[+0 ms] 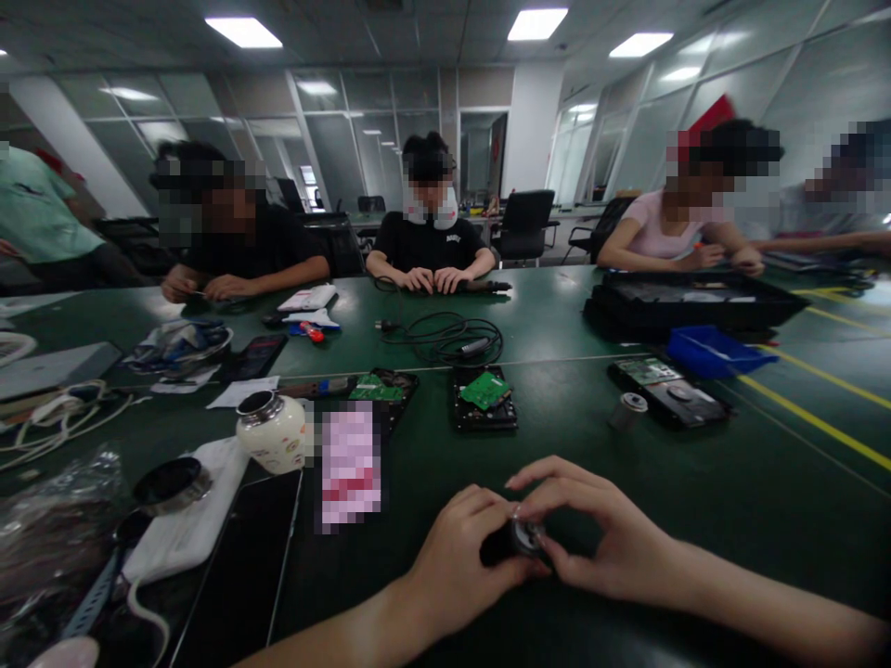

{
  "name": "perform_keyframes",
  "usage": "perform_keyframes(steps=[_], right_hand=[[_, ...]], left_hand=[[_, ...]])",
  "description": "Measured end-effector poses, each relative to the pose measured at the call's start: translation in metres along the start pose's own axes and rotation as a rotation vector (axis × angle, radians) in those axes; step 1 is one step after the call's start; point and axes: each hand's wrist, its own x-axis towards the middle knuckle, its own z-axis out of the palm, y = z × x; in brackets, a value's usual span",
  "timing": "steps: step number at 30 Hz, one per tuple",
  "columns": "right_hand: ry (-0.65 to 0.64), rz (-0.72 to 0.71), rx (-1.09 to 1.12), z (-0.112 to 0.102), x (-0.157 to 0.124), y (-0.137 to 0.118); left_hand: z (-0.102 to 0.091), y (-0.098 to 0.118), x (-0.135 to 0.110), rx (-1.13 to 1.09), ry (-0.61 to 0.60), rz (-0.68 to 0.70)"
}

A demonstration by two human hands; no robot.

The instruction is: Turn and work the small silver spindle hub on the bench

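Note:
Low in the middle of the green table point(730, 482), both my hands meet around a small dark round part with a shiny metal face point(523, 538). My left hand point(459, 561) wraps it from the left, fingers curled shut on it. My right hand point(599, 538) pinches its metal top from the right with thumb and fingertips, while the other fingers are raised. Beyond my hands lies an opened hard drive with a green circuit board point(485, 397), and a second drive point(386, 388) lies to its left.
A white jar point(273, 434), a dark tablet point(243, 575), a white pad point(191, 520) and cables point(48, 417) crowd the left. A coiled black cable point(445, 339), a blue bin point(716, 351) and another disassembled drive point(668, 390) lie further off. Several people sit along the far side.

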Motion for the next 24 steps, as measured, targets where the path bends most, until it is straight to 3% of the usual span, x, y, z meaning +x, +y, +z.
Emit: perform_keyframes(steps=[7, 24], right_hand=[[0.032, -0.001, 0.082, 0.0021, -0.0039, 0.0056], [0.071, -0.016, 0.203, 0.0074, 0.002, 0.0062]], left_hand=[[-0.0029, 0.0067, 0.0004, 0.025, -0.041, -0.047], [-0.001, 0.0034, 0.0013, -0.021, -0.025, -0.019]])
